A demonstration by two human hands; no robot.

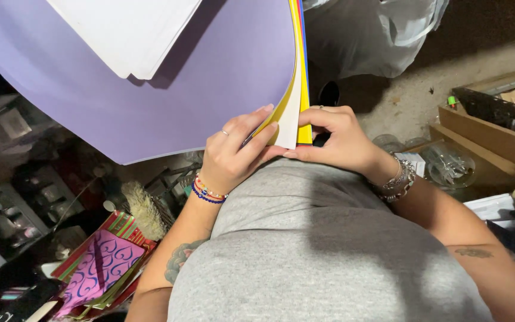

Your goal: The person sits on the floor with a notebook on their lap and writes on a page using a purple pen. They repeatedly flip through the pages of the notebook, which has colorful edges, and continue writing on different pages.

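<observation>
I hold a stack of large coloured paper sheets upright against my grey shirt. A big purple sheet [168, 89] curls away to the left. My left hand [233, 152] pinches the lower corner of the purple and yellow sheets [293, 89], fingers spread between the layers. My right hand [338, 140] grips the stack's bottom edge where yellow, red and blue sheets [305, 132] meet. White sheets [129, 33] lie on top of the purple one at the upper left. Both wrists wear bracelets.
A pile of patterned papers [99, 268] in pink and red lies at the lower left beside a bristly brush [144, 210]. A white plastic bag [377, 36] sits ahead on the concrete floor. Wooden trays [490, 131] and clear containers [448, 164] stand at the right.
</observation>
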